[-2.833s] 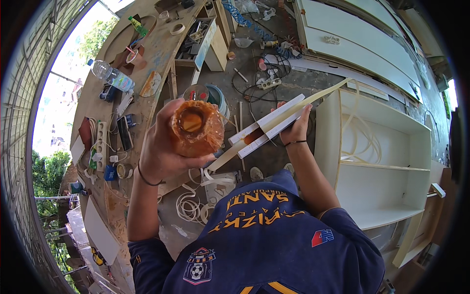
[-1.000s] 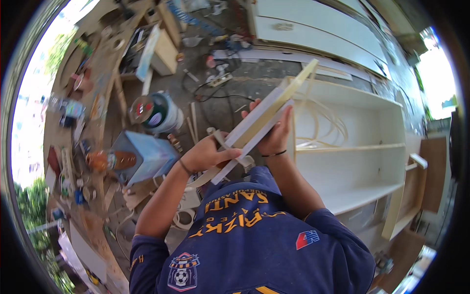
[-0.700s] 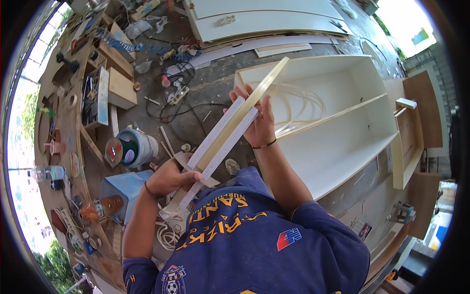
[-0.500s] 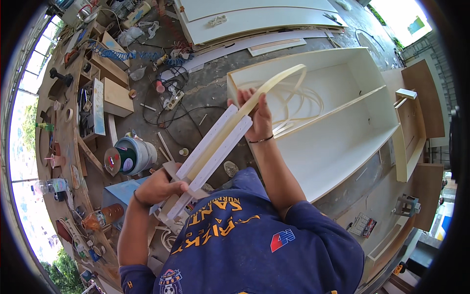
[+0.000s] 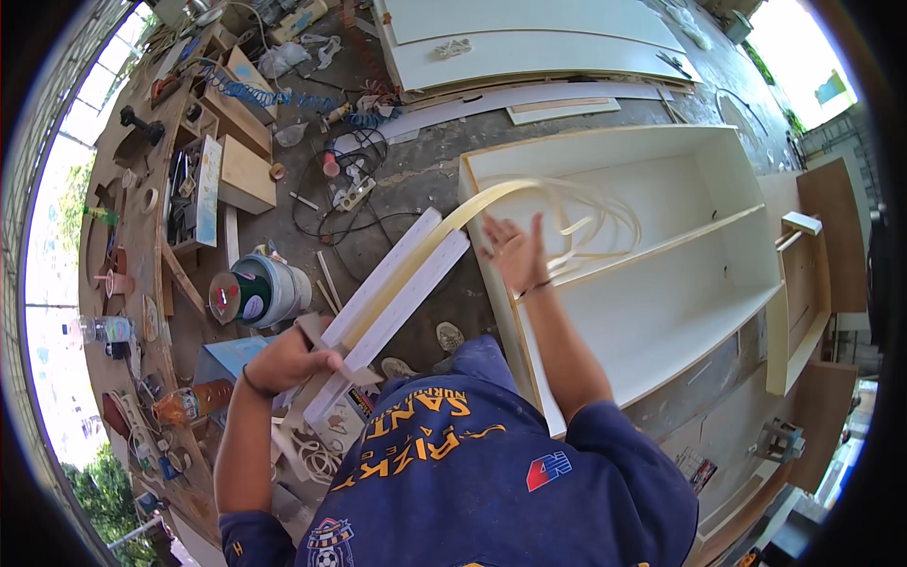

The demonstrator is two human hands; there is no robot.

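A long cream edging strip [image 5: 472,203] runs up between two long white rails [image 5: 386,268] slanting in front of me. Past their far end it arcs over the white cabinet, where more of it lies in loose loops. My left hand [image 5: 293,363] is closed on a flat grey-beige piece [image 5: 313,333] set crosswise at the rails' near end, its thumb pressed on top; the fingers' far side is hidden. My right hand [image 5: 518,252] is raised over the cabinet's near edge with fingers spread. It holds nothing and sits just right of the strip.
A white open cabinet [image 5: 652,331] with a divider fills the right side. Left are a bucket [image 5: 289,289] with a green can and a cluttered workbench [image 5: 118,274]. Cables [image 5: 312,217] tangle on the floor, and white boards [image 5: 539,61] lie at the back.
My right hand has let go of the strip and opened, moving a little right and down from it. The strip's arc has sunk lower. My left hand keeps its grip at the rails' near end.
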